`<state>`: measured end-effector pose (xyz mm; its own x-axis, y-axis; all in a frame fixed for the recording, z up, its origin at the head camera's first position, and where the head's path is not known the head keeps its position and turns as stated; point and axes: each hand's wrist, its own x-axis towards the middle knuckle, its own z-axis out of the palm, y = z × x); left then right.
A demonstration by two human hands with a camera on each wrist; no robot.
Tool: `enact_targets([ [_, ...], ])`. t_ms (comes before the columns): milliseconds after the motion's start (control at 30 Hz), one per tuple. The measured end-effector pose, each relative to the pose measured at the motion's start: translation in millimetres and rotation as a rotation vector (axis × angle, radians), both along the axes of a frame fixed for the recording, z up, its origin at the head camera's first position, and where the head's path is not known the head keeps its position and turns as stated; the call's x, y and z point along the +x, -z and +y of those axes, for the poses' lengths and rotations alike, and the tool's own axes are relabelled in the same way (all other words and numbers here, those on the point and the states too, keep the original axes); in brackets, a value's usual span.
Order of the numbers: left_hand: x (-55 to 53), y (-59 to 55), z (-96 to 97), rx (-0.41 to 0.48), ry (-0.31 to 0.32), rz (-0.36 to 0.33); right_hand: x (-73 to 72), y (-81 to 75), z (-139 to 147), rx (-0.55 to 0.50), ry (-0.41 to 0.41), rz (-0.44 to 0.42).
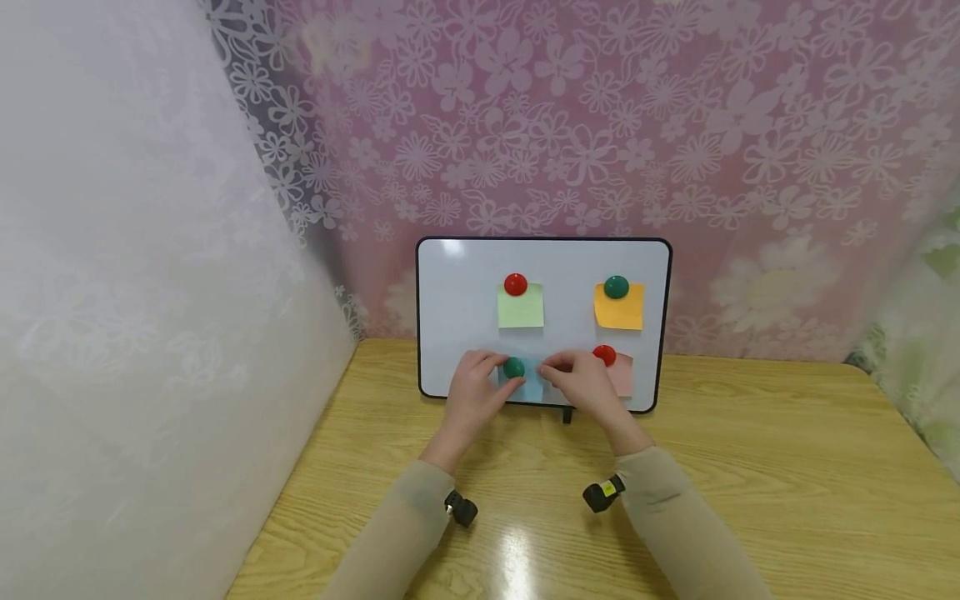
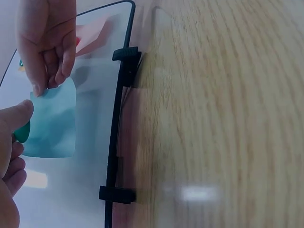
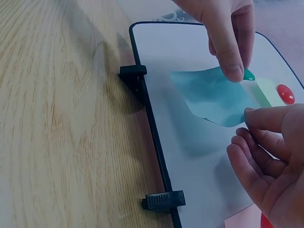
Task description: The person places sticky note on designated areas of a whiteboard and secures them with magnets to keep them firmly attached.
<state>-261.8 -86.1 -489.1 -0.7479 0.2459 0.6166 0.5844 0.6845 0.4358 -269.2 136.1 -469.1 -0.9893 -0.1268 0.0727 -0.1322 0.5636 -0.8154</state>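
Note:
My left hand (image 1: 474,388) pinches a round green magnet (image 1: 513,368) between thumb and fingers, at the upper left of a blue sticky note (image 1: 532,387). In the right wrist view the note (image 3: 213,97) bows out from the whiteboard (image 1: 457,308), its lower edge standing free. My right hand (image 1: 583,382) pinches the note's right edge between thumb and forefinger, the other fingers loosely curled. Just behind that hand, a red magnet (image 1: 604,355) sits on a pink note (image 1: 622,377), partly hidden by the hand.
Higher on the board are a green note (image 1: 521,310) under a red magnet (image 1: 516,284) and an orange note (image 1: 619,310) under a green magnet (image 1: 617,287). Black feet (image 3: 164,200) carry the board on the wooden table (image 1: 765,467). Behind hangs a pink floral curtain (image 1: 525,125).

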Motion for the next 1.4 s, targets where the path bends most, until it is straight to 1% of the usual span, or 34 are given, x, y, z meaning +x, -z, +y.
enact_targets([
  [100,-2.5,-2.1,2.4,-0.047,-0.025,0.057,-0.3,-0.7,-2,0.008,0.007,0.011],
  [167,-3.9,-3.4,3.9,-0.070,-0.038,0.082,-0.6,-1.0,-3,0.011,0.013,0.017],
  [233,-5.0,-5.0,5.5,-0.082,-0.048,0.094,-1.0,-1.4,-4,0.013,0.022,0.026],
  [433,-8.1,-9.4,10.0,-0.094,-0.076,0.096,-2.2,-3.2,-8,0.018,0.060,0.043],
  [633,-11.7,-9.5,15.0,-0.111,-0.090,0.159,-5.1,-4.0,-11,0.031,0.084,0.049],
  [767,-14.5,-8.5,17.5,-0.149,-0.104,0.183,-6.1,-4.4,-12,0.040,0.087,0.062],
  [867,-16.4,-8.1,19.3,-0.179,-0.117,0.173,-5.8,-4.1,-12,0.039,0.094,0.076],
  [1067,-18.6,-8.0,21.4,-0.217,-0.145,0.127,-5.7,-4.0,-13,0.039,0.093,0.091],
  [1233,-19.6,-7.1,22.6,-0.226,-0.163,0.103,-6.1,-3.6,-14,0.032,0.097,0.093],
  [1400,-20.4,-6.0,23.7,-0.227,-0.165,0.085,-6.3,-2.4,-14,0.031,0.098,0.106],
])
